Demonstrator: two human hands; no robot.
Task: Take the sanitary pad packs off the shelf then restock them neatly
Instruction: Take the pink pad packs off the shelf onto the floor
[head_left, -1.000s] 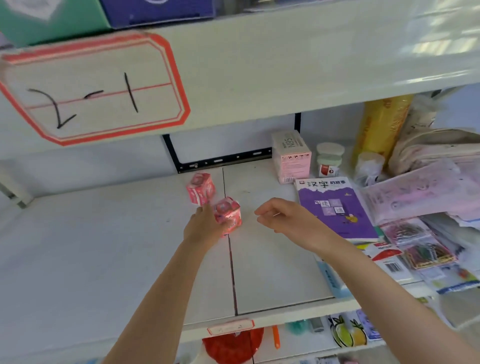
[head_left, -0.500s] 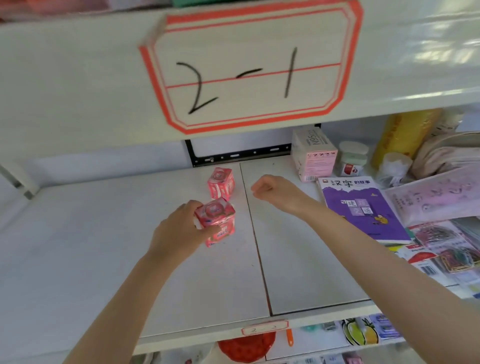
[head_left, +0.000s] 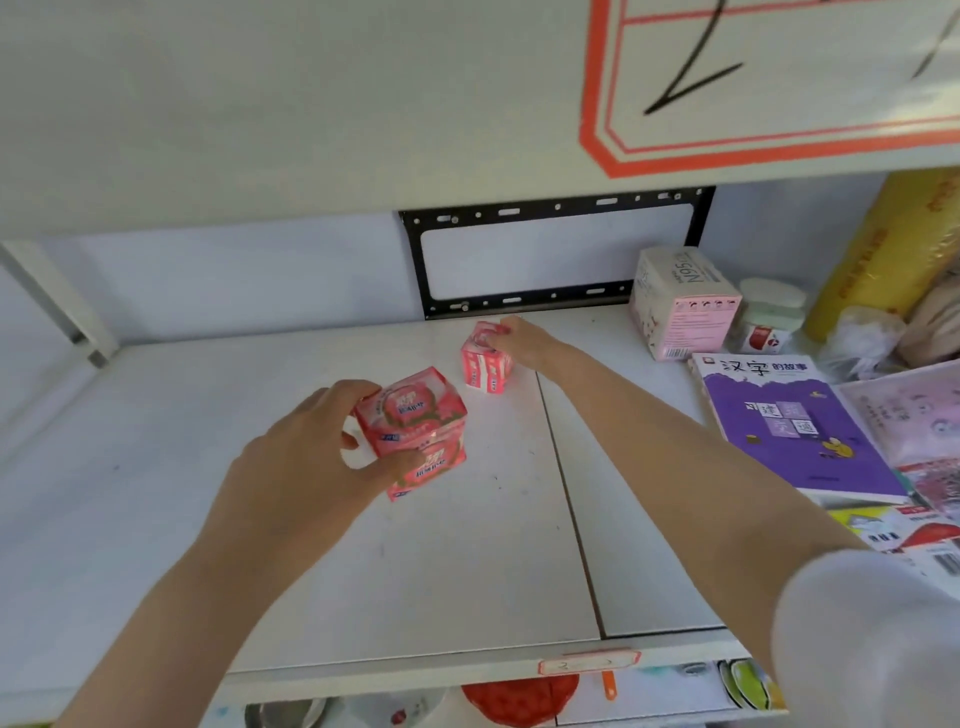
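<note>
Two pink sanitary pad packs are on the white shelf (head_left: 156, 467). My left hand (head_left: 306, 457) grips the nearer pack (head_left: 415, 431), with thumb and fingers curled round its left side. Farther back, my right hand (head_left: 524, 343) reaches to the second pink pack (head_left: 485, 366) and its fingers curl over the pack's top right edge. That pack stands upright near the seam between the two shelf boards.
A pink N95 box (head_left: 680, 306), small jars (head_left: 769, 317), a yellow roll (head_left: 883, 260), a purple book (head_left: 795, 431) and assorted packets crowd the shelf's right end. A black bracket (head_left: 550, 254) is on the back wall. The upper shelf's labelled edge (head_left: 779, 104) hangs overhead.
My right hand has reached forward from mid-air and taken hold of the far pack. My left hand keeps the near pack. The view has shifted left.
</note>
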